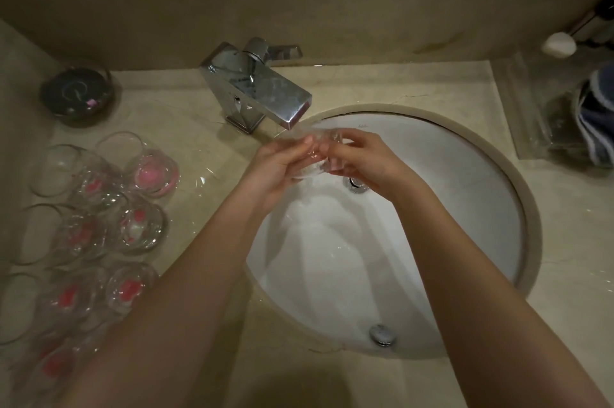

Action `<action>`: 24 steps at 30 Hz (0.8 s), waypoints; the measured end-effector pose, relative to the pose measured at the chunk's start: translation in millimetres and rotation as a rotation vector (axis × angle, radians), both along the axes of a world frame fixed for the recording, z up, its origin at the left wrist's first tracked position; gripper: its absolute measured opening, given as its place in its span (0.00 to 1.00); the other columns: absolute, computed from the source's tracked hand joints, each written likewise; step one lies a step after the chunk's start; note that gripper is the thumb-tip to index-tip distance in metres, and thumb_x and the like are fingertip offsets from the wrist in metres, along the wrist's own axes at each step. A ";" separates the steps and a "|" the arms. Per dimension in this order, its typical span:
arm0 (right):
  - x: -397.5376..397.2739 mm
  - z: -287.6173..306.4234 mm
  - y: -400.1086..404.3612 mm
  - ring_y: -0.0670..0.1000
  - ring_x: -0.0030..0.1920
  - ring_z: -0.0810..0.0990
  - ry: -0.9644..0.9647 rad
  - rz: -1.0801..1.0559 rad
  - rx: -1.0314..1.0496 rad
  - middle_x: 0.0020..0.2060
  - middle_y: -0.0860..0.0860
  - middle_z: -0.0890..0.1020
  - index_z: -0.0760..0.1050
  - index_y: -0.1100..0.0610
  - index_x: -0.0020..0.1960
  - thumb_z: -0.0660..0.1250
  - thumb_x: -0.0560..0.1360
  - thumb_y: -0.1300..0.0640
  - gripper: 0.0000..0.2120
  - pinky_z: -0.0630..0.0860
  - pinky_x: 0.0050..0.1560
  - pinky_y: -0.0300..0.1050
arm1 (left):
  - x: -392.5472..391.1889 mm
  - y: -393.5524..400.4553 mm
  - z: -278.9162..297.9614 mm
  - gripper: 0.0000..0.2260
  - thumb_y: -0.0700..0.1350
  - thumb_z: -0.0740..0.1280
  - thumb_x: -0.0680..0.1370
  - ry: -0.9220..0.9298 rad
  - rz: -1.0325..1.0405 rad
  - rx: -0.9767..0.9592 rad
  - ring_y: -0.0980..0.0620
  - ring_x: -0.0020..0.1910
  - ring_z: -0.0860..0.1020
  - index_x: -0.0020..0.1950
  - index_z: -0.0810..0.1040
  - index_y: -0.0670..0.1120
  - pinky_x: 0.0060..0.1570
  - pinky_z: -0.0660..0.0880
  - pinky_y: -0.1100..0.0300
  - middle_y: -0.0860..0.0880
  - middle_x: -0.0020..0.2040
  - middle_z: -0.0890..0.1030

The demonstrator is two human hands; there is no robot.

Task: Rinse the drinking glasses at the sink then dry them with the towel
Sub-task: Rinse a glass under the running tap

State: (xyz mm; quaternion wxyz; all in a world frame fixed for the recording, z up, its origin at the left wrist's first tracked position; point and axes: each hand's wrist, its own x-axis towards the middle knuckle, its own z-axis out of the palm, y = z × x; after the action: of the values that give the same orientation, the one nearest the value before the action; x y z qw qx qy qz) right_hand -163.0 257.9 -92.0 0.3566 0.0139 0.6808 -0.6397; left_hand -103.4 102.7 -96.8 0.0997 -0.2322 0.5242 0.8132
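Glass (319, 155) gripped by left hand (282, 168) and right hand (358, 158) under faucet (259, 88).

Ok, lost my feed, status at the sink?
Left hand and right hand both grip one glass under the faucet. Other glasses wait on counter, left. Nothing in the way.

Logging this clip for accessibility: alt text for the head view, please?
Both hands, left hand and right hand, hold a clear drinking glass under the chrome faucet over the white sink. More glasses wait on the counter's left.
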 end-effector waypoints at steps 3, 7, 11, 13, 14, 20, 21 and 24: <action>-2.1 2.8 2.7 0.57 0.50 0.84 -0.040 0.004 -0.005 0.53 0.61 0.82 0.78 0.62 0.59 0.70 0.75 0.50 0.18 0.82 0.50 0.45 | -0.7 0.6 1.3 0.03 0.39 0.68 0.76 0.001 0.015 0.006 0.56 0.40 0.84 0.49 0.79 0.44 0.41 0.75 0.63 0.52 0.42 0.86; -6.7 3.5 -0.2 0.62 0.42 0.85 -0.136 0.029 0.146 0.44 0.63 0.80 0.78 0.67 0.56 0.65 0.74 0.37 0.32 0.83 0.45 0.47 | 0.2 4.1 2.6 0.04 0.41 0.68 0.76 -0.013 -0.029 -0.033 0.57 0.43 0.84 0.50 0.81 0.46 0.42 0.72 0.62 0.52 0.44 0.86; -2.4 2.0 4.9 0.53 0.41 0.84 -0.066 0.033 0.021 0.47 0.58 0.83 0.79 0.62 0.57 0.69 0.76 0.51 0.16 0.79 0.40 0.40 | 3.7 3.6 4.1 0.05 0.40 0.66 0.77 -0.010 -0.001 0.030 0.55 0.40 0.84 0.49 0.81 0.44 0.42 0.79 0.63 0.50 0.41 0.86; -1.5 0.8 9.8 0.52 0.44 0.83 -0.029 0.034 -0.028 0.50 0.56 0.82 0.78 0.56 0.56 0.72 0.74 0.58 0.12 0.80 0.43 0.43 | 4.3 2.1 4.6 0.05 0.40 0.65 0.78 -0.012 -0.005 0.029 0.56 0.39 0.84 0.49 0.81 0.44 0.41 0.78 0.64 0.50 0.40 0.86; -1.3 -0.1 11.9 0.52 0.47 0.83 -0.016 0.033 -0.040 0.52 0.56 0.81 0.78 0.54 0.56 0.73 0.72 0.60 0.13 0.81 0.47 0.45 | 4.3 1.6 4.5 0.05 0.40 0.64 0.79 -0.016 -0.016 0.019 0.56 0.39 0.84 0.49 0.81 0.45 0.42 0.77 0.64 0.51 0.40 0.86; -3.1 6.1 16.7 0.58 0.52 0.83 -0.121 0.044 -0.047 0.56 0.57 0.81 0.75 0.60 0.62 0.68 0.75 0.48 0.21 0.81 0.50 0.46 | 2.1 0.2 9.7 0.05 0.39 0.65 0.79 -0.008 -0.066 -0.038 0.57 0.39 0.84 0.50 0.80 0.45 0.42 0.77 0.65 0.51 0.40 0.86; -4.6 8.7 16.6 0.60 0.49 0.84 -0.176 0.046 -0.001 0.54 0.60 0.81 0.76 0.62 0.61 0.65 0.75 0.41 0.27 0.82 0.47 0.45 | 1.9 0.2 10.0 0.05 0.39 0.65 0.78 -0.004 -0.081 -0.059 0.57 0.39 0.84 0.50 0.80 0.45 0.43 0.76 0.65 0.51 0.41 0.86; -6.9 10.9 16.5 0.58 0.39 0.85 -0.186 0.082 0.083 0.50 0.66 0.81 0.76 0.68 0.57 0.63 0.78 0.43 0.27 0.82 0.41 0.40 | 2.9 1.5 10.9 0.05 0.42 0.67 0.77 -0.002 -0.120 -0.104 0.57 0.42 0.84 0.50 0.81 0.46 0.49 0.76 0.61 0.51 0.42 0.86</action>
State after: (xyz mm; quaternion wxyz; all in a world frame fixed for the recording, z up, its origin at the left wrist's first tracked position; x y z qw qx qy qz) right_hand -169.9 274.5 -81.1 0.4430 0.0600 0.6706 -0.5919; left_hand -100.5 104.3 -85.9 0.1366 -0.2059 0.5786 0.7773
